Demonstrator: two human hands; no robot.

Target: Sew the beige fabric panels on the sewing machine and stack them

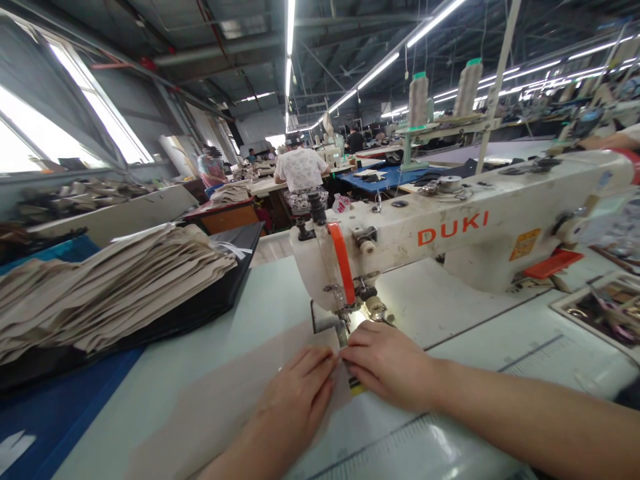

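A white sewing machine (pixel 400 233) with red lettering and an orange lever stands in front of me, its lamp lit at the needle. A pale beige cloth piece (pixel 200 413) lies on the table left of the needle and reaches up to the presser foot. My left hand (pixel 300 393) presses on this cloth, fingers together, just below the foot. Close beside it, my right hand (pixel 387 363) has its fingers bent together at the cloth's edge, right by the needle area. Its fingertips nearly meet those of my left hand. The presser foot is partly hidden by my fingers.
A stack of beige fabric pieces (pixel 125 287) rests on black material at the left. To the right sits a tray (pixel 600 313) of small tools. Ruler markings (pixel 380 443) run along the table. Thread cones (pixel 419 100) stand behind the machine. People sit at tables farther back.
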